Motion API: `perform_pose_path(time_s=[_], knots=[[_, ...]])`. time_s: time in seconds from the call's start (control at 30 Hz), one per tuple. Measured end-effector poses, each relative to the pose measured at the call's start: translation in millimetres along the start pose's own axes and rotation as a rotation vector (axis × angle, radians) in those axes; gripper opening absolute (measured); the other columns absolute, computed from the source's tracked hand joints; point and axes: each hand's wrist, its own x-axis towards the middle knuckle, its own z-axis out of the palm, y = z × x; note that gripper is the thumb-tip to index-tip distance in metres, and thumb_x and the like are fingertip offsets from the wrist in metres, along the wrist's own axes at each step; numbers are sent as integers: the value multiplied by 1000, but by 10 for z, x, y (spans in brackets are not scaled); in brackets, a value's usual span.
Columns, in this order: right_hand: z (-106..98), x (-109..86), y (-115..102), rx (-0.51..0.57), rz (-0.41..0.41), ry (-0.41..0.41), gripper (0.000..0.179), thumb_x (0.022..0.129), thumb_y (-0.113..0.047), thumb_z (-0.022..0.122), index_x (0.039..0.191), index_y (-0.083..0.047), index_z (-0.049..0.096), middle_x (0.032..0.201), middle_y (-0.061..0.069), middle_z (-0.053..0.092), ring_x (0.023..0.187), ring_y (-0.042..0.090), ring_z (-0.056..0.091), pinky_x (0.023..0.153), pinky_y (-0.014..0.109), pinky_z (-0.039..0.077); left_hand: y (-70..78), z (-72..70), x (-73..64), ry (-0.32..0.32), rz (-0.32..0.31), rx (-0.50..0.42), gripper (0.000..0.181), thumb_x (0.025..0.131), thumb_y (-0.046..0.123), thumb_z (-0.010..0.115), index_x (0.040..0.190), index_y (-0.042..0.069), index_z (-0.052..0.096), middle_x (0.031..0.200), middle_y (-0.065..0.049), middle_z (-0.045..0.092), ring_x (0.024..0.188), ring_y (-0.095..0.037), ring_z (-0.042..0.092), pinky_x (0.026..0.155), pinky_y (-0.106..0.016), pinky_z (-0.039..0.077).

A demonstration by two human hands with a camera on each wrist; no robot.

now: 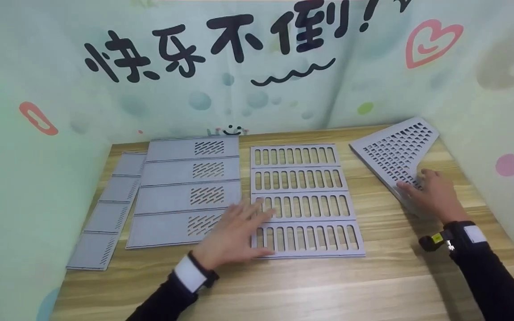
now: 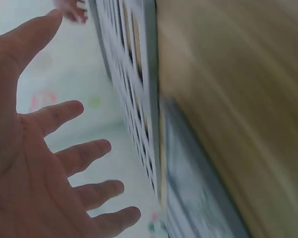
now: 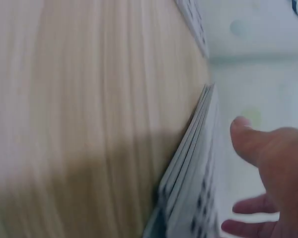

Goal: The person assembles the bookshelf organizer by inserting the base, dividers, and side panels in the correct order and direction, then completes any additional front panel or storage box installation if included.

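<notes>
In the head view my left hand (image 1: 235,234) hovers with spread fingers over the left edge of the flat grey slotted panels (image 1: 302,193), overlapping their lower two rows. The left wrist view shows that palm (image 2: 20,163) with straight fingers and nothing in it. My right hand (image 1: 435,194), thumb and fingers apart, is over the near end of a grey angled panel (image 1: 396,154) pierced with a grid of holes. In the right wrist view this panel is the top of a stack of thin sheets (image 3: 191,163), with the thumb (image 3: 248,139) beside it.
Left of the slotted panels lie several wide grey panels (image 1: 167,174) with slanted slits. Further left is a column of narrower grey panels (image 1: 112,189). Everything rests on a wood-grain table (image 1: 301,290), with a printed cloth backdrop (image 1: 283,102) behind and at both sides.
</notes>
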Motion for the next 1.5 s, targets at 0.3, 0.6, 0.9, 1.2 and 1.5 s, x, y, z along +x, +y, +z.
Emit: perform_pose_path(time_s=[0.3, 0.6, 0.9, 1.2, 1.5], knots=[[-46, 45, 83, 41, 98, -57, 105, 92, -53, 72, 138, 30, 27, 120, 49, 46, 94, 47, 55, 82, 59, 51, 309, 302, 255, -126, 50, -3, 89, 88, 72, 59, 162, 36, 25, 168, -7, 8, 149, -47, -1, 115, -66, 4], [-155, 116, 115, 78, 103, -104, 88, 93, -39, 75, 133, 29, 38, 123, 50, 47, 104, 53, 55, 90, 64, 47, 347, 311, 306, -169, 33, -26, 82, 93, 61, 63, 162, 31, 29, 169, -7, 6, 148, -50, -1, 116, -65, 2], [-229, 165, 111, 125, 120, -147, 51, 88, -28, 79, 100, 16, 56, 86, 17, 58, 77, 28, 58, 61, 33, 50, 370, 272, 341, -199, 27, -3, 82, 93, 59, 64, 162, 33, 28, 169, -7, 7, 148, -50, 2, 116, -65, 5], [-358, 151, 42, 211, 130, -158, 55, 92, -25, 75, 117, 15, 47, 97, 23, 59, 80, 30, 64, 64, 39, 57, 380, 248, 345, -194, 25, 3, 81, 93, 58, 65, 161, 34, 30, 168, -8, 10, 147, -51, 5, 115, -66, 8], [-571, 245, -117, 247, -60, 14, 21, 98, -1, 64, 112, 6, 50, 121, 39, 60, 100, 45, 68, 66, 15, 49, 433, 212, 298, -186, -2, 37, 80, 91, 59, 67, 159, 32, 35, 167, -10, 14, 145, -54, 11, 113, -69, 16]])
